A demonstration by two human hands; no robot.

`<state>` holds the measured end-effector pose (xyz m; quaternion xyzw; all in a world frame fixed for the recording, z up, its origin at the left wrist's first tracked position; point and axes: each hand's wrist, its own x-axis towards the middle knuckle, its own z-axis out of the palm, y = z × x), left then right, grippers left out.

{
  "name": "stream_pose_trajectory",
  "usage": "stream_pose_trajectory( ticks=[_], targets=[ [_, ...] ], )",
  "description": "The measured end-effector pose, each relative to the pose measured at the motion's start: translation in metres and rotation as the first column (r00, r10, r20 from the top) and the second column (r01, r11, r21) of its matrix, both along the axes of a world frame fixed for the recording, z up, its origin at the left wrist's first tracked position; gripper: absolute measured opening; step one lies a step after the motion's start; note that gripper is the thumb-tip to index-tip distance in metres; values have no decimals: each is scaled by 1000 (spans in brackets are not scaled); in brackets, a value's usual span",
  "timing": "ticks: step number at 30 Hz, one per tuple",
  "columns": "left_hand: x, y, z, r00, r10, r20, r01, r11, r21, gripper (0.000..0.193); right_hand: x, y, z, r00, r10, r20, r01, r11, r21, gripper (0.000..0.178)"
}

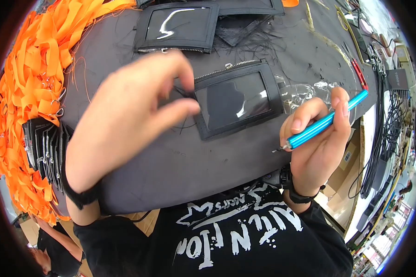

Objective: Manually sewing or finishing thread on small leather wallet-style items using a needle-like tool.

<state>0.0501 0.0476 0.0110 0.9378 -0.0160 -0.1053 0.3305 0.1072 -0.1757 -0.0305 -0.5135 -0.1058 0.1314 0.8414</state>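
Note:
A black zippered card holder [273,94] with a clear window lies on the dark table in front of me. At its left edge is my left hand [129,104], thumb and forefinger apart; I see nothing held between them, and the hand is slightly blurred. My right hand [321,134], to the right of the holder, grips a shiny blue pen-shaped tool [316,128]. The tool's thin metal tip points down and left, above the table. Beyond the first holder, a second black card holder [178,25] lies with its zipper toward me.
Orange straps [37,60] with metal hooks are heaped along the left. A stack of black zippered holders [44,150] stands beside them. Loose black threads [268,41] are strewn at the back. Clear plastic film [305,94] and red-handled tweezers [359,75] lie on the right.

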Motion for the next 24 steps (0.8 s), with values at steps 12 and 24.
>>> stream_pose_trajectory(
  ticks=[12,24],
  targets=[
    [-6,-6,-22,987,-23,159,28,999,-33,24,-9,28,7,1000,-7,-19,5,992,-125,20],
    [4,8,-17,996,-71,58,78,988,-130,19,-8,34,-10,992,69,109,-48,983,-179,22]
  ],
)
